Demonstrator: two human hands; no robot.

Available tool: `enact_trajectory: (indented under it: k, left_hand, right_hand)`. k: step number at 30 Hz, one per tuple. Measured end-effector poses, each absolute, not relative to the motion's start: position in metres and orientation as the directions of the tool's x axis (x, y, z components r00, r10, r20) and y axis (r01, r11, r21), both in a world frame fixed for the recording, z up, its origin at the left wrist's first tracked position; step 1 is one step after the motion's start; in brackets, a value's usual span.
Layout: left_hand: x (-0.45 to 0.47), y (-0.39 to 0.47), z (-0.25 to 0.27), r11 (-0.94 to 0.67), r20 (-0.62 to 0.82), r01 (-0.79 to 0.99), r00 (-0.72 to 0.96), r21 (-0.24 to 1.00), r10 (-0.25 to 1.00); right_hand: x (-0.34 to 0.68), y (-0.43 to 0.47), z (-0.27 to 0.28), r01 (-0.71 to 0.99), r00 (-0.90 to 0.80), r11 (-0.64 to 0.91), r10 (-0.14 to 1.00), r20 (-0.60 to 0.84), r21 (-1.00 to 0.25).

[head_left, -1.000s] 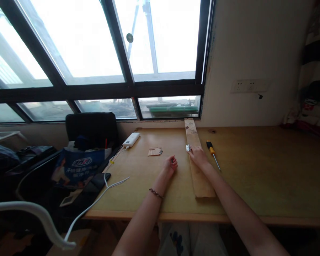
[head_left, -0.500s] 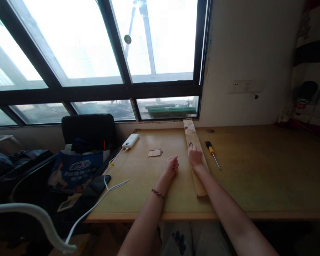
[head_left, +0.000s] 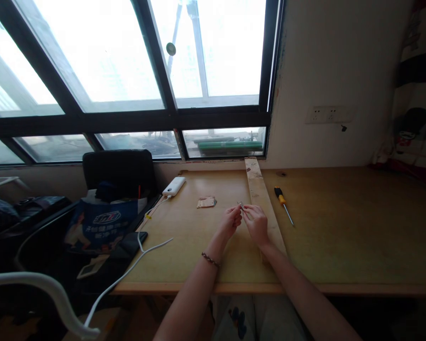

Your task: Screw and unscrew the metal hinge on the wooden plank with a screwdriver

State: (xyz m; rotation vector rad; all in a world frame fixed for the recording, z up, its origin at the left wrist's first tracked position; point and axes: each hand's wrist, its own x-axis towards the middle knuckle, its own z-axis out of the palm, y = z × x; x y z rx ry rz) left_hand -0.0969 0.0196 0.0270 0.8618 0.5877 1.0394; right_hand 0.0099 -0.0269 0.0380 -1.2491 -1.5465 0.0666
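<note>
My left hand (head_left: 231, 221) is closed, its thumb and fingertips pressed together close to a small shiny metal piece (head_left: 240, 205). Whatever lies inside its fingers is hidden. My right hand (head_left: 256, 222) pinches that metal piece between thumb and fingertips; its exact kind is too small to make out. Both hands meet just above the table, left of a long, narrow wooden board (head_left: 257, 187). The right wrist crosses over the board's near part. A small flat brownish packet (head_left: 206, 202) with a dark metallic edge lies beyond my left hand.
Right of the board lies a yellow-and-black screwdriver (head_left: 282, 201). A white power bank (head_left: 173, 187) with a white cable (head_left: 128, 272) rests at the table's left edge. A black chair (head_left: 117, 173) holding a blue bag (head_left: 102, 225) stands left of the table (head_left: 341, 237).
My right hand has come off the board and moved left to my left hand, bringing the small metal piece with it. My left hand has stayed nearly in place.
</note>
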Motion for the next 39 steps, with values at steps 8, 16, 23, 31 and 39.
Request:
enact_trajectory:
  k: [8, 16, 23, 31, 39]
  left_hand:
    - [-0.097, 0.02, 0.025, 0.208, -0.071, -0.4, 0.332, 0.892, 0.941]
    - [-0.098, 0.021, 0.022, 0.179, -0.087, -0.328, 0.276, 0.928, 0.957]
    - [-0.093, 0.018, 0.025, 0.126, -0.082, -0.208, 0.206, 0.97, 0.975]
    - [-0.085, 0.009, 0.033, -0.057, 0.062, -0.038, 0.146, 0.998, 0.987]
    - [-0.085, 0.012, 0.027, -0.179, 0.181, -0.024, 0.162, 0.984, 0.97]
  right_hand:
    - [0.015, -0.019, 0.028, 0.393, 0.262, 0.379, 0.828, 0.496, -0.838]
    - [0.022, -0.013, 0.021, 0.05, 0.245, 0.212, 0.945, 0.218, -0.976]
    - [0.023, -0.02, 0.028, 0.157, 0.324, 0.252, 0.9, 0.291, -0.955]
    - [0.021, -0.027, 0.032, 0.507, 0.281, 0.372, 0.782, 0.557, -0.778]
    - [0.017, -0.029, 0.032, 0.462, 0.207, 0.434, 0.796, 0.57, -0.773]
